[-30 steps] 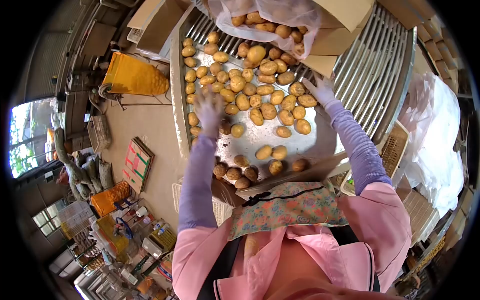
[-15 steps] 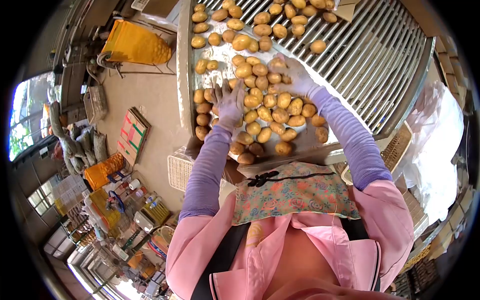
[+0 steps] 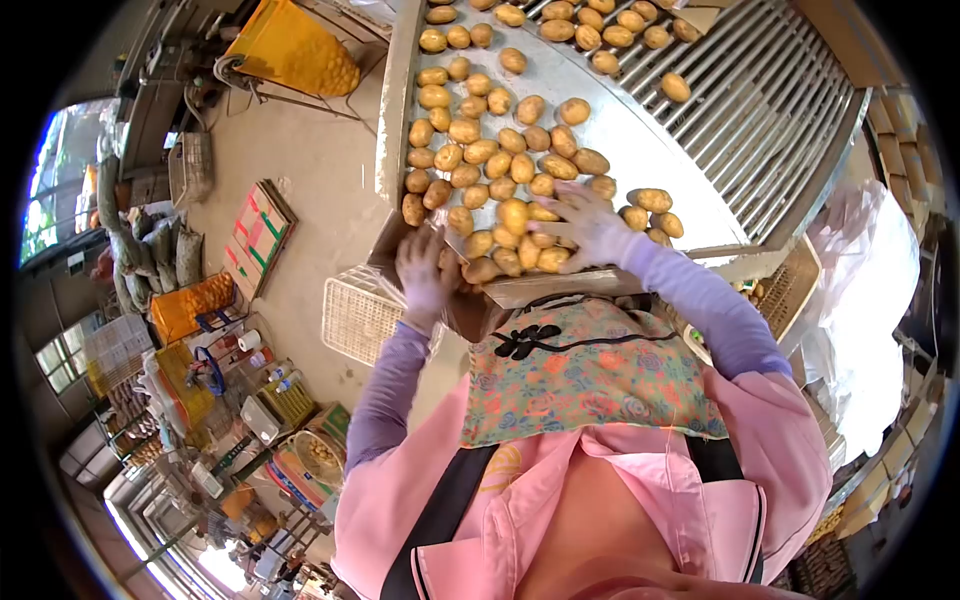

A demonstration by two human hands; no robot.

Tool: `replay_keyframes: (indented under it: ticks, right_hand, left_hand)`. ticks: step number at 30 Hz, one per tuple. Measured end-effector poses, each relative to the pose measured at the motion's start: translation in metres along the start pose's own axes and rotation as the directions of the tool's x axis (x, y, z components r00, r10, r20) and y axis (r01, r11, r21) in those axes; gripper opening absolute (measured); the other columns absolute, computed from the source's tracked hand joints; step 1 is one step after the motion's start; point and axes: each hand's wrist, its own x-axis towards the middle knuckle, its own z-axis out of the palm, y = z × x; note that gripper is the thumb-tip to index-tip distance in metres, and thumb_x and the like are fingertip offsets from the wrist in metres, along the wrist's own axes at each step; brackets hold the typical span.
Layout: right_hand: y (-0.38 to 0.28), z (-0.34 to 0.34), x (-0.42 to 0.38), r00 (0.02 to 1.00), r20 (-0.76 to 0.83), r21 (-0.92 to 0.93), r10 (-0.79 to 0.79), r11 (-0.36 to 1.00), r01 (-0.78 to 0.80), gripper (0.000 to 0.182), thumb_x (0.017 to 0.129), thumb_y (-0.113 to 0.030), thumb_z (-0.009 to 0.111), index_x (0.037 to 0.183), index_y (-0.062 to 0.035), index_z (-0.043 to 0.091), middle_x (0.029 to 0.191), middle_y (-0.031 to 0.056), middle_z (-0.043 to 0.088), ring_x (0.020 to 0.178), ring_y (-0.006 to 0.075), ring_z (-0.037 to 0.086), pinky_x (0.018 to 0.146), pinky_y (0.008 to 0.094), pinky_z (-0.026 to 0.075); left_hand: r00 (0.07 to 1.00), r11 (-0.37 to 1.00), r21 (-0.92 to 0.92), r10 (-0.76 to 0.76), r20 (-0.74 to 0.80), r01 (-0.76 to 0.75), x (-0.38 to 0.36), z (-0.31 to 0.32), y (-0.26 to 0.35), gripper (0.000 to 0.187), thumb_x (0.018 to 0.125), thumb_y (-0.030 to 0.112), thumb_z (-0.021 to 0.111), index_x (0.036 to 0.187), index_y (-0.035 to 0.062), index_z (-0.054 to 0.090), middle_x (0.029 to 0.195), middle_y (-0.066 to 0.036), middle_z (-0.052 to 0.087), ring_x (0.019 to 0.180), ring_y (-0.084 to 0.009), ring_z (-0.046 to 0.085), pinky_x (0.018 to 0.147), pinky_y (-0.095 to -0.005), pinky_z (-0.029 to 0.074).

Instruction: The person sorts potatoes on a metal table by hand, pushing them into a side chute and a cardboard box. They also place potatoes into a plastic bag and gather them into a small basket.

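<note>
Many yellow-brown potatoes [image 3: 481, 151] lie spread over a smooth metal tray [image 3: 640, 150]. My gloved right hand [image 3: 588, 228] rests on the potatoes near the tray's front edge, its fingers spread. At the tray's front left corner, my gloved left hand [image 3: 424, 272] is beside a chute opening [image 3: 470, 312], touching potatoes there. The left fingers are partly hidden and blurred, so their hold cannot be told. A few potatoes [image 3: 655, 212] sit apart, to the right of my right hand.
Metal rollers [image 3: 740, 130] with more potatoes adjoin the tray at the upper right. A white plastic crate [image 3: 360, 318] stands below the left corner. Further left are a flat carton [image 3: 260, 238] and an orange mesh sack [image 3: 290, 50]. White plastic sheeting [image 3: 865, 300] hangs at the right.
Both hands have moved nearer to my body, the left to the tray's corner. Potatoes have shifted toward the front edge and corner. The camera view has moved slightly.
</note>
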Motion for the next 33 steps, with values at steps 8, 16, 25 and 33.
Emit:
replay_keyframes:
  ticks: [8, 16, 25, 33]
  right_hand:
    - [-0.091, 0.028, 0.099, 0.977, 0.001, -0.127, -0.213, 0.969, 0.211, 0.049, 0.084, -0.054, 0.068, 0.128, -0.032, 0.069, 0.151, 0.0084, 0.053, 0.144, 0.0342, 0.043, 0.12, 0.0529, 0.028]
    - [0.026, -0.06, -0.084, 0.801, -0.218, -0.159, 0.558, 0.789, -0.593, 0.093, 0.078, -0.055, 0.079, 0.155, -0.0181, 0.042, 0.15, 0.022, 0.047, 0.126, 0.0384, 0.059, 0.11, 0.0487, 0.045]
    - [-0.014, -0.028, -0.034, 0.779, 0.28, 0.074, 0.561, 0.796, -0.6, 0.117, 0.075, -0.064, 0.08, 0.166, -0.0259, 0.016, 0.14, 0.0288, 0.044, 0.114, 0.04, 0.064, 0.098, 0.0451, 0.056]
    - [-0.029, -0.002, 0.056, 0.987, 0.16, 0.217, 0.032, 0.974, -0.067, 0.081, 0.087, -0.054, 0.072, 0.155, -0.0202, 0.044, 0.144, 0.0189, 0.052, 0.113, 0.033, 0.065, 0.096, 0.0422, 0.055]
  left_hand:
    - [0.926, 0.974, 0.117, -0.221, 0.306, 0.194, 0.198, 0.005, 0.056, 0.06, 0.101, 0.059, 0.045, 0.156, 0.0328, 0.044, 0.164, -0.017, 0.034, 0.147, -0.0533, 0.03, 0.123, -0.0607, 0.02]
    - [0.961, 0.972, 0.068, 0.21, 0.182, -0.226, 0.072, 0.036, 0.106, 0.059, 0.097, 0.056, 0.056, 0.148, 0.0274, 0.056, 0.16, -0.012, 0.042, 0.145, -0.0547, 0.031, 0.119, -0.0681, 0.02]
    - [0.952, 0.935, 0.182, 0.303, 0.034, -0.304, 0.047, -0.031, 0.009, 0.046, 0.098, 0.031, 0.062, 0.138, 0.0084, 0.06, 0.126, -0.014, 0.063, 0.123, -0.033, 0.056, 0.108, -0.0492, 0.045]
    - [0.945, 0.877, 0.41, -0.314, 0.092, 0.252, 0.173, 0.041, 0.038, 0.072, 0.106, 0.056, 0.036, 0.164, 0.0153, 0.023, 0.169, -0.022, 0.022, 0.148, -0.0604, 0.02, 0.118, -0.0709, 0.02]
